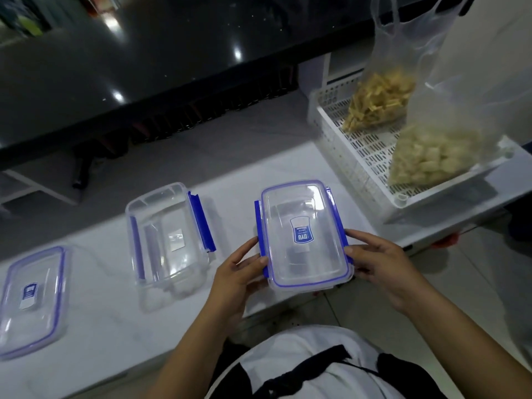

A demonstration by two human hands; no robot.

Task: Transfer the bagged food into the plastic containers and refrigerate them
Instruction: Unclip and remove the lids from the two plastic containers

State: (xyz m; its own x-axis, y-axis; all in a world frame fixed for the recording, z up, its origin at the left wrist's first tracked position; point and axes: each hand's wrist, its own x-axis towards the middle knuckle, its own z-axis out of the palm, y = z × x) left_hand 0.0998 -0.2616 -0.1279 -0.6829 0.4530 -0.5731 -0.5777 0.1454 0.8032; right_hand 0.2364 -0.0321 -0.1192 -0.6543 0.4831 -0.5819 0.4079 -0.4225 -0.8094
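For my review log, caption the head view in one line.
Both hands, left and right, hold the lidded container beside an open container; two food bags wait in a basket.

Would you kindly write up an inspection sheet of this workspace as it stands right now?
Surface: white counter, dry, no spills seen.
Job's things: lidded container at the counter's near edge; open container, empty; loose lid lying flat at left; two bags of food, yellowish strips and pale chunks, in the white perforated tray.
Clutter: nothing seen.
Grippers: left hand and right hand grip the lidded container's side clips.
Cables: nothing seen.
Surroundings: dark glossy worktop behind; tiled floor at right.
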